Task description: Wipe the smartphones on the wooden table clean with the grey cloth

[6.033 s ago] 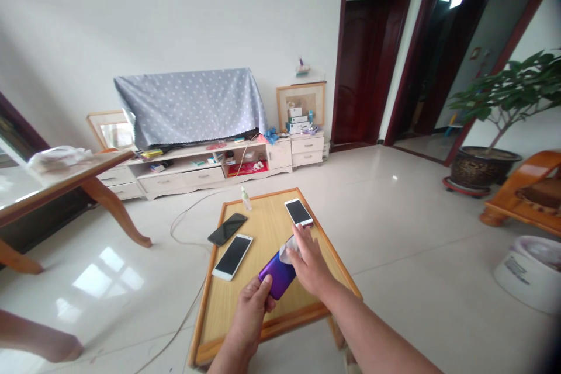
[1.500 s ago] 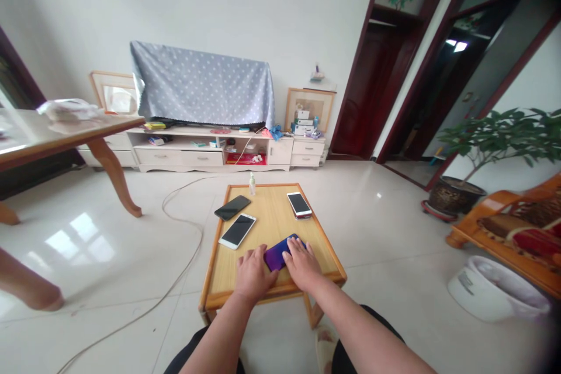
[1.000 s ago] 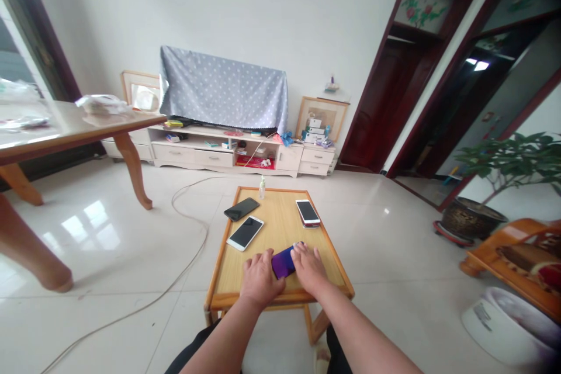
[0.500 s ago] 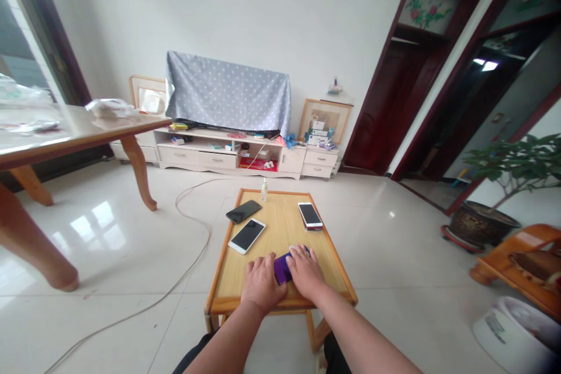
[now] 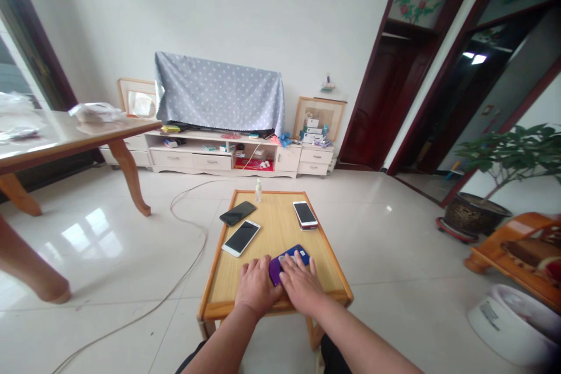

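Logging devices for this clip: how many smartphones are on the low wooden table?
4: a black smartphone and a white-framed one on the left, one with a red edge at right, and a purple one beneath the left hand and right hand. Another could be hidden beneath.

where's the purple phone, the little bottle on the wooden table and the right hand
purple phone (image 5: 274,272), head view, on the purple back showing at its left end
small bottle (image 5: 258,191), head view, on its body
right hand (image 5: 301,283), head view, on the back of the hand
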